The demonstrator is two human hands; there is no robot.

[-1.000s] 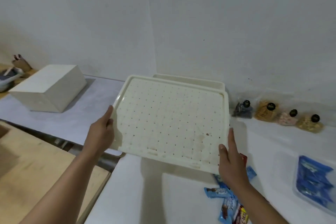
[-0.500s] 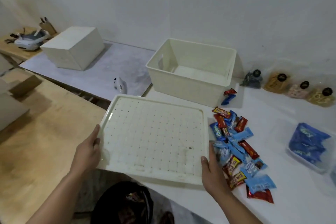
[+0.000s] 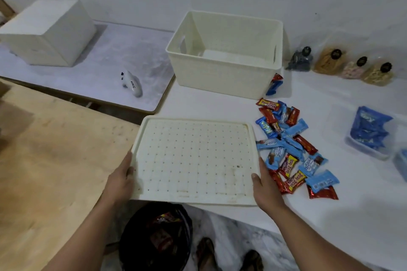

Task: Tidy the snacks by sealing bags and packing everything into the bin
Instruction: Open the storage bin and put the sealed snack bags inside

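Note:
Both hands hold the cream perforated bin lid [image 3: 193, 158] level near the front edge of the white table [image 3: 330, 215]. My left hand [image 3: 120, 179] grips its left edge, and my right hand [image 3: 265, 187] grips its right front corner. Behind it stands the cream bin [image 3: 224, 72], uncovered and showing nothing inside. A heap of red and blue wrapped snacks [image 3: 293, 149] lies just right of the lid. Several clear snack bags [image 3: 343, 65] with black discs lean along the wall at the far right.
A clear tub of blue packets [image 3: 370, 132] sits at the right. A small white device [image 3: 132, 83] and a white box [image 3: 47, 33] are on the grey table to the left. A wooden table [image 3: 55, 149] adjoins. A dark waste bin [image 3: 156, 240] stands on the floor below.
The lid came off the bin and down toward me, from upright in front of the bin to flat near the table's front edge. The open bin and the snack heap now show.

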